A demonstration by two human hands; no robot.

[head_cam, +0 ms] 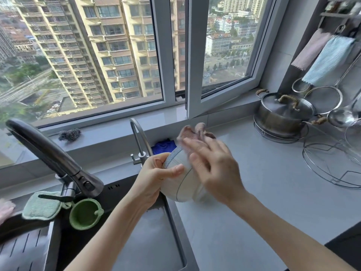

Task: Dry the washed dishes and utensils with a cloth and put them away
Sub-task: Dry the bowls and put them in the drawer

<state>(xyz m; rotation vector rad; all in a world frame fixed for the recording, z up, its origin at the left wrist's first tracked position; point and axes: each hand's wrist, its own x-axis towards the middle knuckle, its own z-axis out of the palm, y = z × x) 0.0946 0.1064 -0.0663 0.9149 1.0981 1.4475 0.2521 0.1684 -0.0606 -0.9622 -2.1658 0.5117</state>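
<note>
Drying step, one bowl in hand. Bowl [180, 185]: pale, with a striped band at the rim, held on its side in the air over the seam where the sink [172, 222] meets the counter [263, 192], resting on neither. Left hand [156, 173] grips it at the rim, thumb laid along the outer wall, the other fingers curled over the edge, it seems. Right hand [213, 171] is motion-blurred, its fingers [197, 147] straight and slightly spread, pressing a pinkish cloth [193, 133] against the bowl's upper outer side. Most of the cloth bunches loose beyond the fingertips. I cannot tell how much of it lies under the palm. To do this well, in my judgement: gather the loose cloth under the palm so fabric, not skin, meets the glaze. Turn the bowl with the left hand a little per wipe. Work the foot ring and the rim band, where water sits, then the inside. Hold it low over the counter, since a wet glaze may slip. A wire rack [332, 167] stands near on the right.
</note>
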